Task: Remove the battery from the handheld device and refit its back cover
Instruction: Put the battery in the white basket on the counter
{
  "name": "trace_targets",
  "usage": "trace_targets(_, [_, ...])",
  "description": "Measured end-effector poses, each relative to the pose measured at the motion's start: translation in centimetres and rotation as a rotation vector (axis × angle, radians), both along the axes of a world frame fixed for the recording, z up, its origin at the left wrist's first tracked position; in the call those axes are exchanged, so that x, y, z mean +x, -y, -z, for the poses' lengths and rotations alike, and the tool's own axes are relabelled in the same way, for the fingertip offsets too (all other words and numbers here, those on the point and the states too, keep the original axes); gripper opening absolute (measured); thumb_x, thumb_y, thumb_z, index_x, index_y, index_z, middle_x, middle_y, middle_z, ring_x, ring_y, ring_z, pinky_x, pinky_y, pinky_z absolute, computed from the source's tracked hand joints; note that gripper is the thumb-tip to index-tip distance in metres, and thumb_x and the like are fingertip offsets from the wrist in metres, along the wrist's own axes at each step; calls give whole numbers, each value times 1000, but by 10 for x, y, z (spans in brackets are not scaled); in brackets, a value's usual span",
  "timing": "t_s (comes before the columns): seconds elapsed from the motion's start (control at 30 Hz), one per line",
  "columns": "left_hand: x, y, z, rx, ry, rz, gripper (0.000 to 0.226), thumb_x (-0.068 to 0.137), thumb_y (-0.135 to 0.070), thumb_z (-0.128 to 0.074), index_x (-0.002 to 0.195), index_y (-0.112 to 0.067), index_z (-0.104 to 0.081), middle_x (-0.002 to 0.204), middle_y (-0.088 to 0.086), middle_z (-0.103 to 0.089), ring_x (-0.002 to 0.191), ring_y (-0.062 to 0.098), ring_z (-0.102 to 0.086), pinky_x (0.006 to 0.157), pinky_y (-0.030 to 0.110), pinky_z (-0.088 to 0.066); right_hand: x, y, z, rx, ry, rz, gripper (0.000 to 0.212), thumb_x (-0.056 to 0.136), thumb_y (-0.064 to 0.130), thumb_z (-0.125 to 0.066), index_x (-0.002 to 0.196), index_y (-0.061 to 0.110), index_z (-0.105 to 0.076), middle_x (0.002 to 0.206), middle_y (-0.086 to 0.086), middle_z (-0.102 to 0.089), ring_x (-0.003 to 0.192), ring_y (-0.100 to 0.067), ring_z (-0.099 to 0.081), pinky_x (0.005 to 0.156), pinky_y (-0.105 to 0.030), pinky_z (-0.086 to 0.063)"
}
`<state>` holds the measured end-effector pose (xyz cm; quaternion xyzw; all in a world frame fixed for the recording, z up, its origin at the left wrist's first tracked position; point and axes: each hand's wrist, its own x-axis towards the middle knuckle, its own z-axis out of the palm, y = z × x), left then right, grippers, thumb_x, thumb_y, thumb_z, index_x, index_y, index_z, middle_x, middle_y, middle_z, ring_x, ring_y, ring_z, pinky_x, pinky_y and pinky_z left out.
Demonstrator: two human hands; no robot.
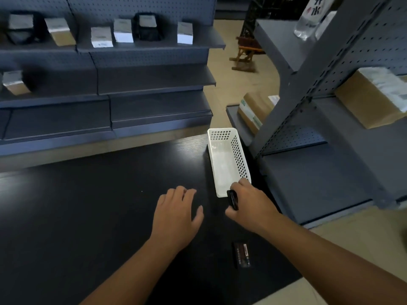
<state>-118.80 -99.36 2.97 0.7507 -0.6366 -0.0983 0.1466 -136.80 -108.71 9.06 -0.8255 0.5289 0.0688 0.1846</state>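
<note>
While my right hand (248, 203) is curled around the black handheld device (233, 199), I hold it edge-on just at the near end of the white perforated basket (226, 159), which stands on the right side of the dark counter (88, 205). My fingers wrap over the far side of the device and the thumb sits on its near side, so only a narrow dark strip of it shows between them; I cannot tell from here whether its back cover is on. My left hand (178, 214) hangs palm-down to the left of the right one, fingers loosely spread and grasping nothing, low over the counter; whether it touches the surface I cannot tell. Nearer to me, between my two forearms and closer to the right one, the battery (242, 255) lies flat on the counter, a dark slab with a red and white label facing up, well apart from the device. Grey metal shelves (154, 80) stand beyond the counter on the far left, carrying a few small boxes (101, 37), and another shelf unit (308, 106) rises just right of the basket with cardboard boxes (370, 100) on it.
</note>
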Motion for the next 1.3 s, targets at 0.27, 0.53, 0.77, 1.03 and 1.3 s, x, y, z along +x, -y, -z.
trace_targets(0.27, [2, 38, 16, 84, -1, -54, 49, 91, -50, -53, 129, -20, -62, 113, -1, -65, 101, 19, -61, 89, 36, -53, 27, 91, 33, 14, -52, -44, 36, 84, 34, -70, 109, 12, -56, 113, -4, -49, 87, -27, -60, 72, -36, -52])
trace_targets(0.53, [11, 71, 32, 139, -27, -126, 50, 95, -50, -50, 135, -22, -57, 123, -3, -61, 112, 17, -57, 99, 35, -48, 52, 150, 92, 21, -96, -100, 33, 89, 32, -69, 109, 12, -52, 113, -7, -46, 92, -33, -63, 73, -40, -50])
trace_targets(0.77, [16, 73, 53, 182, -16, -169, 45, 93, -47, -52, 126, -19, -64, 116, 0, -64, 105, 20, -60, 93, 37, -51, 50, 168, 131, 16, -174, -125, 28, 91, 30, -66, 98, 16, -43, 102, -4, -39, 74, -26, -54, 64, -37, -46])
trace_targets(1.03, [20, 59, 58, 228, -1, -203, 41, 92, -45, -56, 121, -17, -67, 113, 1, -66, 101, 21, -63, 91, 38, -52, 41, 164, 148, -107, -281, -234, 32, 96, 32, -59, 115, 8, -49, 114, -9, -49, 83, -23, -52, 64, -35, -44])
trace_targets(1.3, [-1, 44, 50, 238, -36, -165, 42, 94, -45, -57, 125, -17, -65, 117, 3, -66, 106, 24, -62, 93, 40, -50, -16, 81, 74, -212, 15, -77, 34, 86, 20, -70, 114, 6, -60, 115, -13, -57, 101, -31, -58, 75, -43, -57])
